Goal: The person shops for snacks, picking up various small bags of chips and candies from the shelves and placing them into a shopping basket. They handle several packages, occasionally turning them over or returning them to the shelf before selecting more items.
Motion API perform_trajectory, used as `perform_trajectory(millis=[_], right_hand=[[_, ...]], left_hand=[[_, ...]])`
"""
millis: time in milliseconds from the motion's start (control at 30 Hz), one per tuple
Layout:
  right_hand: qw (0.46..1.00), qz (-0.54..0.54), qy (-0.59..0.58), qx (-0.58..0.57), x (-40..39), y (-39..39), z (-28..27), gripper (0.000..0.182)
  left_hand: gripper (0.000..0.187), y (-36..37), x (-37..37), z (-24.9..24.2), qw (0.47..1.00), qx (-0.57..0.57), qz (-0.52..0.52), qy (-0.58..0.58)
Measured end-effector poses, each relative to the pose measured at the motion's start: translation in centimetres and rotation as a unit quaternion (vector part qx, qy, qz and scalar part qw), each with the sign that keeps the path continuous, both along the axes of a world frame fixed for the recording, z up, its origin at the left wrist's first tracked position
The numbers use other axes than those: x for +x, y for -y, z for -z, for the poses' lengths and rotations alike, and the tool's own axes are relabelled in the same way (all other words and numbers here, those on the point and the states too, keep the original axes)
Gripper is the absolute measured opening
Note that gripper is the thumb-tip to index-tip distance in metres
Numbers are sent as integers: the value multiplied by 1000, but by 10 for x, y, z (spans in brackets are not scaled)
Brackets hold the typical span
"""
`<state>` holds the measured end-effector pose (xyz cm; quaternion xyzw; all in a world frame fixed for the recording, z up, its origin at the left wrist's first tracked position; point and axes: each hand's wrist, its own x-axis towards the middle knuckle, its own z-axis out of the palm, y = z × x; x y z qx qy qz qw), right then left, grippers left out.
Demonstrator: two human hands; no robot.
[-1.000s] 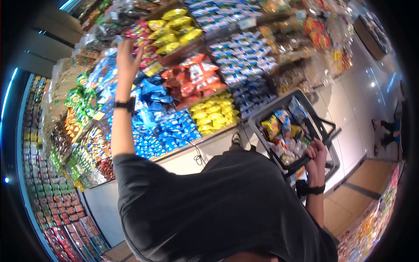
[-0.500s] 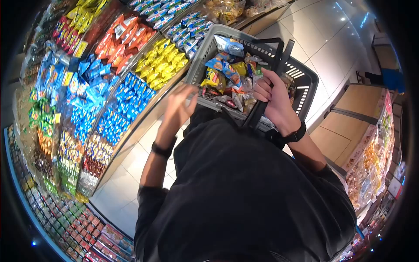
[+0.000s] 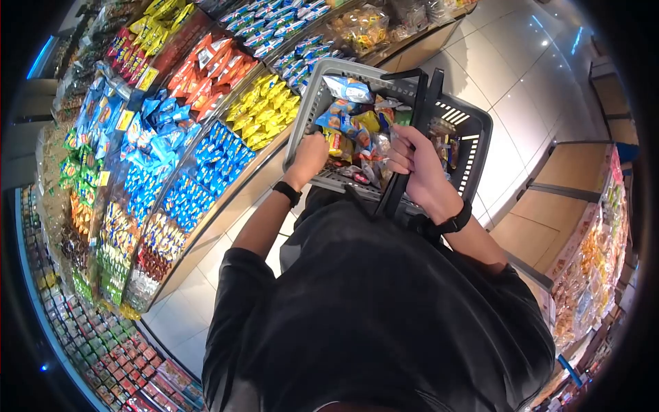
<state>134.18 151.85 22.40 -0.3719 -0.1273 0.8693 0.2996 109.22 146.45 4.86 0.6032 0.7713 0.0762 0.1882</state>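
Observation:
A grey shopping basket (image 3: 480,141) with slotted walls hangs in front of me, partly filled with small wrapped snack packets (image 3: 371,123) in blue, yellow, white and red. My right hand (image 3: 420,165) is wrapped around the black basket handle (image 3: 429,96), which stands raised across the basket. At the basket's near left corner, my left hand (image 3: 310,159) reaches over the rim with its fingers curled, close to a yellow packet (image 3: 335,143). Whatever those fingers hold, if anything, is hidden.
To the left, sloping shelf bins hold blue packets (image 3: 223,154), yellow packets (image 3: 264,110) and orange packets (image 3: 209,72). Wooden cabinets (image 3: 549,199) stand on the right beside bagged goods (image 3: 592,261). Pale floor tiles (image 3: 515,89) run between the displays.
My left hand has moved right from beside the basket to over its near left corner, and its fingers have curled in. My right hand keeps its hold on the handle.

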Motion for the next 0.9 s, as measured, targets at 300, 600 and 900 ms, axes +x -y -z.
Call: perform_trajectory(millis=[300, 600, 900], right_hand=[[999, 22, -17, 22, 0, 0, -3, 40], [998, 43, -39, 2, 5, -15, -1, 42], [997, 68, -35, -32, -2, -51, 15, 37]], left_hand=[[26, -24, -11, 22, 980, 89, -43, 172], [41, -27, 6, -60, 963, 217, -23, 158], [40, -29, -73, -185, 934, 290, -63, 198]])
